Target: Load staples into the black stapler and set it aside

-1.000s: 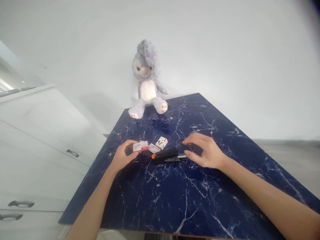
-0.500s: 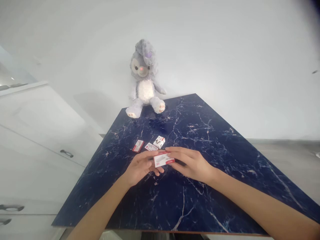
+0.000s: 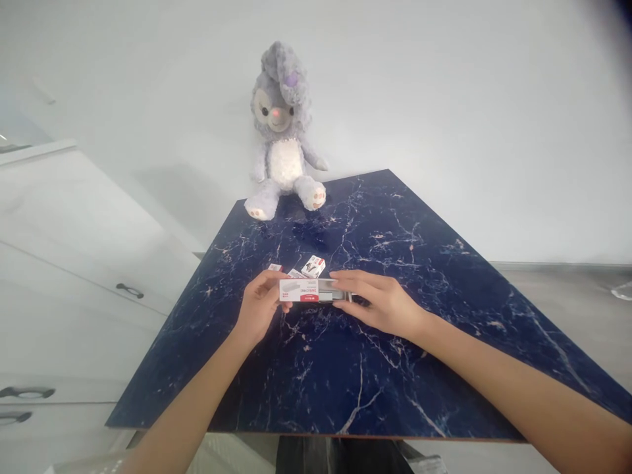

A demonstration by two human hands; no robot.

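Note:
My left hand (image 3: 259,299) is closed round the left end of a small white and red staple box (image 3: 299,290), held level above the table. From the box's right end sticks out a silvery-grey inner part (image 3: 326,295), which looks like staples in a tray. My right hand (image 3: 378,299) pinches this part between thumb and fingers; its far end is partly hidden by them. Just behind the box lie a small white box with a black picture (image 3: 313,266), a flat white and red box (image 3: 295,274) and another small box (image 3: 275,267), the last two partly covered.
A grey plush rabbit (image 3: 284,131) sits at the table's back edge against the white wall. The table (image 3: 395,243) has a dark blue marble-patterned top. White drawers (image 3: 74,296) with dark handles stand to the left.
The staple box has been pulled open: its sleeve has moved left in my left hand, and the silvery inner part now shows towards my right hand. The camera view has tilted slightly down.

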